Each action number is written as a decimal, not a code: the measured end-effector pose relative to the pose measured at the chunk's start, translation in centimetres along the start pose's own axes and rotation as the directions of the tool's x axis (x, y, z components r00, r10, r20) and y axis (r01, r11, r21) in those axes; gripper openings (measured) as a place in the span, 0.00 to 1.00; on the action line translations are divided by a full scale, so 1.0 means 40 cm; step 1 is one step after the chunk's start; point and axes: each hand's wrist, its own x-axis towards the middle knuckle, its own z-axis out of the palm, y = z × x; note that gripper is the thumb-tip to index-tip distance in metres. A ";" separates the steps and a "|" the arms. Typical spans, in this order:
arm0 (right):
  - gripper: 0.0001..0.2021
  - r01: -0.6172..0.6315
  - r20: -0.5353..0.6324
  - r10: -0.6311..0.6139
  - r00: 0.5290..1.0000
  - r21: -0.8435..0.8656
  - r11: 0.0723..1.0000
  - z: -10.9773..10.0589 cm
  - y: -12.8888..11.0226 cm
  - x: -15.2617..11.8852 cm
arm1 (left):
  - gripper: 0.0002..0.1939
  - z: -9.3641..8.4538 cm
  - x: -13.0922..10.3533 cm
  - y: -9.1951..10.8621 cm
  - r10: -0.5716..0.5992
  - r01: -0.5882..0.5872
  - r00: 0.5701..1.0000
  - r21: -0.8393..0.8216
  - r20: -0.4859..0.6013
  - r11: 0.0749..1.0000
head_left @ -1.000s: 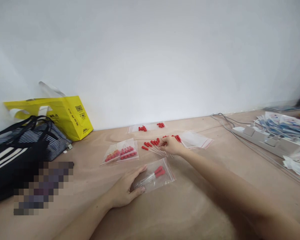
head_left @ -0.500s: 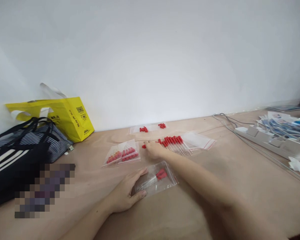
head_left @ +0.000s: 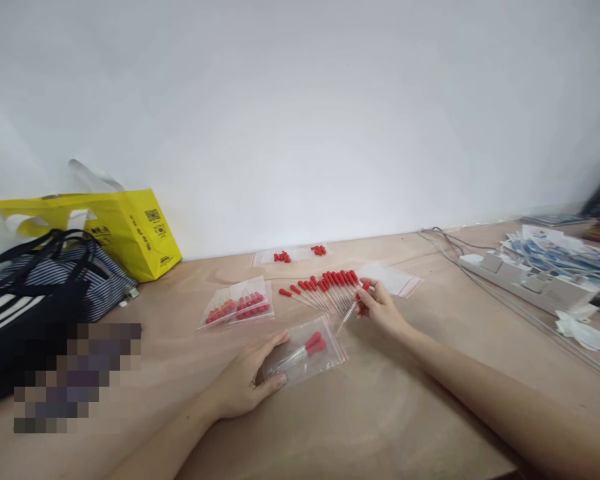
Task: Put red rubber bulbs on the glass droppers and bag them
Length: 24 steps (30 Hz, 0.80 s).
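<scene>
My left hand (head_left: pixel 253 377) holds the left end of a clear zip bag (head_left: pixel 287 373), fingers along the upper edge and thumb at the lower. Inside lie a few glass droppers with red bulbs (head_left: pixel 316 343). To the right, my right hand (head_left: pixel 380 307) is closed on the red bulb of a single dropper (head_left: pixel 349 315), its glass tip slanting down-left beside the bag. Behind the bag, a fanned row of several droppers (head_left: pixel 337 283) rests on the table. Filled zip bags (head_left: pixel 237 309) overlap to the left of that row.
A flat zip bag (head_left: pixel 395 279) lies behind my right hand. More bagged droppers (head_left: pixel 295 255) are by the wall. A yellow bag (head_left: pixel 145 233) and a striped bag (head_left: pixel 110 280) stand left; a power strip (head_left: pixel 530 283), cables and a heap of packets (head_left: pixel 560 257) lie right.
My right hand has moved right from the left end of the dropper row and now grips a dropper by its bulb. The left hand stays at the bag; the view has shifted slightly.
</scene>
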 end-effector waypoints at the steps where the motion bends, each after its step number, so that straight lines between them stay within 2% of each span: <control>1: 0.20 -0.033 -0.007 0.033 0.999 0.022 0.999 0.004 0.005 -0.010 | 0.29 0.001 0.000 -0.001 0.001 -0.001 1.000 0.000 -0.001 1.000; 7: 0.20 -0.202 -0.011 0.205 0.979 0.145 0.969 0.033 0.014 -0.042 | 0.30 0.007 0.002 -0.008 0.001 -0.001 1.000 0.002 -0.021 1.000; 11: 0.17 -0.302 0.084 0.291 0.953 0.177 0.937 0.038 0.011 -0.061 | 0.31 0.008 0.002 -0.003 -0.010 0.010 1.000 -0.006 -0.030 1.000; 16: 0.17 -0.263 0.252 0.262 0.932 -0.030 0.964 0.037 0.013 -0.075 | 0.31 0.008 0.003 -0.002 -0.008 0.008 1.000 -0.010 -0.023 1.000; 20: 0.18 -0.262 0.294 0.311 0.904 -0.197 0.945 0.038 0.009 -0.075 | 0.31 0.011 0.003 -0.007 -0.005 0.004 0.999 -0.010 -0.035 1.000; 24: 0.17 -0.246 0.374 0.330 0.867 -0.256 0.935 0.046 -0.004 -0.070 | 0.31 0.010 0.003 -0.001 -0.013 0.013 1.000 -0.007 -0.028 1.000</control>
